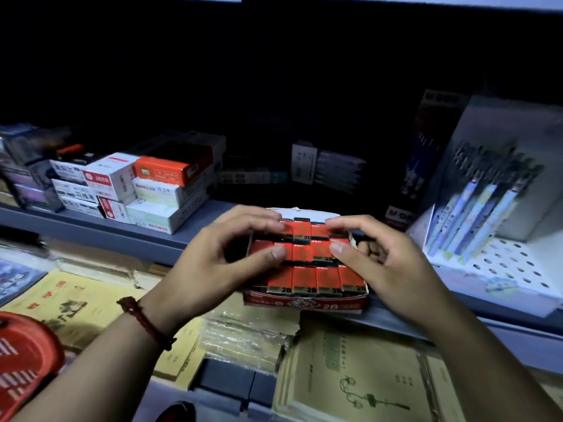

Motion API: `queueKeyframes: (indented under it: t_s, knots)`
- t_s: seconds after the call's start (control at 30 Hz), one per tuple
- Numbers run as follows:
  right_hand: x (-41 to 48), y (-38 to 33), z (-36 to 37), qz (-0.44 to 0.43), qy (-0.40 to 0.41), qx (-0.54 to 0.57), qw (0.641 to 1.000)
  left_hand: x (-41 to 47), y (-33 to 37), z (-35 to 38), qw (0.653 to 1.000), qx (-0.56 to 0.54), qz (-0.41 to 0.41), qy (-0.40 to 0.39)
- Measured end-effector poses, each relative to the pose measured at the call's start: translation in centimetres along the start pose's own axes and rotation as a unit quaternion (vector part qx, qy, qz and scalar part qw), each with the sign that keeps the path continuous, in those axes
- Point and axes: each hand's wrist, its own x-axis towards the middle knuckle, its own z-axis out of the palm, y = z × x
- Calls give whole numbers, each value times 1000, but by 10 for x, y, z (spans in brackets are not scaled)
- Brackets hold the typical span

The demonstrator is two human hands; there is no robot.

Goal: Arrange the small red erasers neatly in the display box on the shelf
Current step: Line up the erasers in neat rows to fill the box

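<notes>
We arched our left hand and right hand over the display box at the near edge of the shelf, touching the red erasers, grip unclear; rows looked mostly filled, the left side seemingly needing straightening.

Red erasers, front row: "2B" printed at each near end. Display box, front wall: "2B". White box, left stack: "0.5". Remaining print is illegible.
</notes>
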Motion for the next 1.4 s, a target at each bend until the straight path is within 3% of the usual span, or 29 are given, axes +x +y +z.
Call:
queueKeyframes:
  t_s: [0.17, 0.3, 0.63, 0.97, 1.2, 1.4]
  knots:
    - [-2, -7, 6, -41, -77, -93, 992, -15, 3, 0, 994, 54, -22, -90]
    - [-4, -7, 3, -47, -95, -167, 980, -16, 3, 5, 986, 134, 18, -96]
    - [-6, -2, 4, -37, -39, -149, 987, -13, 1, 8, 996, 69, 5, -49]
    - [0, -18, -2, -8, -50, -141, 989, -3, 0, -1, 991, 79, -18, -104]
    - [30, -10, -3, 26, 45, -120, 991, 35, -20, 5, 993, 104, -48, 33]
    - [46, -7, 3, 52, 51, -87, 994, 47, -28, 9, 994, 38, -99, 7]
